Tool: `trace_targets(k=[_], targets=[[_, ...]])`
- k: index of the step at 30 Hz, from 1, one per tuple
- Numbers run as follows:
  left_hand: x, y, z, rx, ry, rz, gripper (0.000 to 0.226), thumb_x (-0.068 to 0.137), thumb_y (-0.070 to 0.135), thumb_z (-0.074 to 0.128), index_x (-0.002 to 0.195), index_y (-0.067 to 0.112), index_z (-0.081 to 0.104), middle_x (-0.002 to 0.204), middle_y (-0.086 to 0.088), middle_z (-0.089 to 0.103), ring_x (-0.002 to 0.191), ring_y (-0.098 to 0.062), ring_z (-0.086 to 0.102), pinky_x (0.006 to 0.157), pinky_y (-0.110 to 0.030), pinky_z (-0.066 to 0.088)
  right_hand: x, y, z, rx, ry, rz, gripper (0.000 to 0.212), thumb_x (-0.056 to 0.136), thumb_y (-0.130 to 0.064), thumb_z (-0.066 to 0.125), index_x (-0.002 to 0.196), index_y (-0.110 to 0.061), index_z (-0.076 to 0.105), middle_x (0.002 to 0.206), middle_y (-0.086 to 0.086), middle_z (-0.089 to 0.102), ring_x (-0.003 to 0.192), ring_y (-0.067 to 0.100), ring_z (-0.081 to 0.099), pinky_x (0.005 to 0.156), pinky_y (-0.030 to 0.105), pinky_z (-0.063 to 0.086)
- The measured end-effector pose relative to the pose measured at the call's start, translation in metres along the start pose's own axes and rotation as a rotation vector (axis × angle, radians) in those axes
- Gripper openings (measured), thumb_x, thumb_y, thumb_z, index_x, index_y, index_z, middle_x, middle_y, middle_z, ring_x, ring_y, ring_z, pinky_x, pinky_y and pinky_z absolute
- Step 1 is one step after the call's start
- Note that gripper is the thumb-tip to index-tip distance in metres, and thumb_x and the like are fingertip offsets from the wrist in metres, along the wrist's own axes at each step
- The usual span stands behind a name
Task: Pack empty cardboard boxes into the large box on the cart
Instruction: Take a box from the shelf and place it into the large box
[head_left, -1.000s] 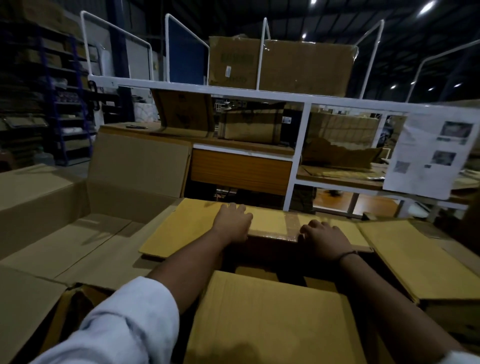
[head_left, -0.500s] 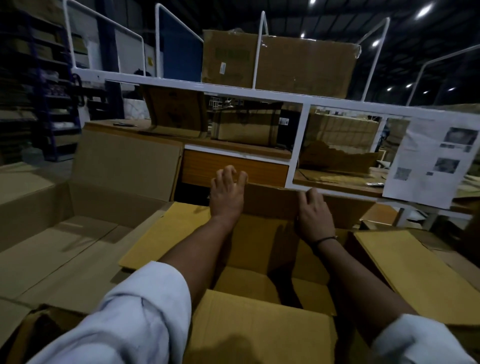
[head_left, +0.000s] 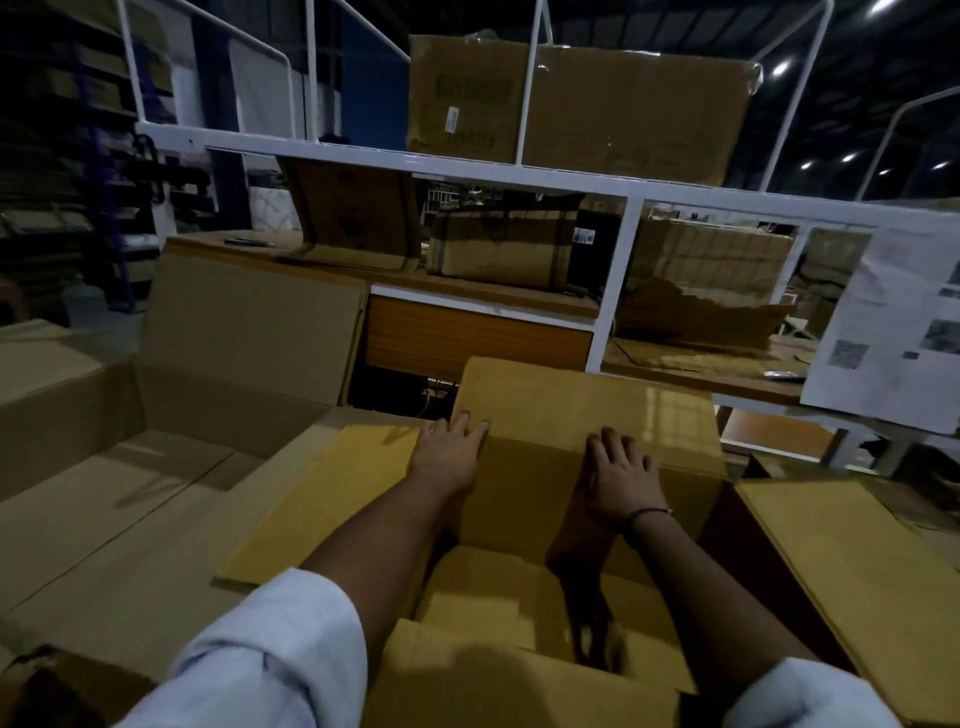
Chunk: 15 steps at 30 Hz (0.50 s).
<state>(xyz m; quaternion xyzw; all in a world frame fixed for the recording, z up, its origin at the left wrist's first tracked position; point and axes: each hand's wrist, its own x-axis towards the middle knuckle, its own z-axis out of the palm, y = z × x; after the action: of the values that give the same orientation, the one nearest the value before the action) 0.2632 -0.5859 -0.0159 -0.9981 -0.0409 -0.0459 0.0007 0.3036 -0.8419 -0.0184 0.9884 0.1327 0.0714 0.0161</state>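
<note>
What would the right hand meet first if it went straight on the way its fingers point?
The right hand lies flat on the raised far flap, so it would probably push into that flap first. How steeply the flap leans is hard to tell, and depth beyond it is unclear.

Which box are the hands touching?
The open yellow box right in front. The left hand and the right hand both rest on its raised far flap. The big brown box beside it and the shelf boxes are untouched.

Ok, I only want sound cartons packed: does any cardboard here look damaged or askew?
Yes. The cardboard piece in the right shelf compartment has a ragged, torn top edge. Further left, a cardboard sheet stands bowed on the wooden shelf.
</note>
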Motion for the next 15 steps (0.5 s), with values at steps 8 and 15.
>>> trace_targets(k=[8, 15], targets=[[-0.017, -0.006, -0.007, -0.061, 0.029, 0.074, 0.072, 0.101, 0.029, 0.057, 0.164, 0.03, 0.02, 0.167, -0.002, 0.028, 0.148, -0.039, 0.028, 0.119, -0.05, 0.026, -0.014, 0.001, -0.004, 0.01, -0.057, -0.007, 0.082, 0.095, -0.046, 0.058, 0.161, -0.025, 0.015, 0.166, 0.005, 0.023, 0.154, 0.031, 0.019, 0.122, 0.065, 0.011], [-0.024, 0.0, -0.008, -0.038, -0.044, 0.07, 0.078, 0.104, 0.032, 0.054, 0.166, 0.026, 0.007, 0.173, -0.008, 0.008, 0.157, -0.039, 0.01, 0.127, -0.051, 0.01, -0.019, 0.004, -0.003, 0.047, -0.149, -0.023, 0.09, 0.099, -0.04, 0.054, 0.163, -0.022, -0.007, 0.172, 0.006, -0.005, 0.157, 0.033, -0.009, 0.122, 0.063, -0.009]])
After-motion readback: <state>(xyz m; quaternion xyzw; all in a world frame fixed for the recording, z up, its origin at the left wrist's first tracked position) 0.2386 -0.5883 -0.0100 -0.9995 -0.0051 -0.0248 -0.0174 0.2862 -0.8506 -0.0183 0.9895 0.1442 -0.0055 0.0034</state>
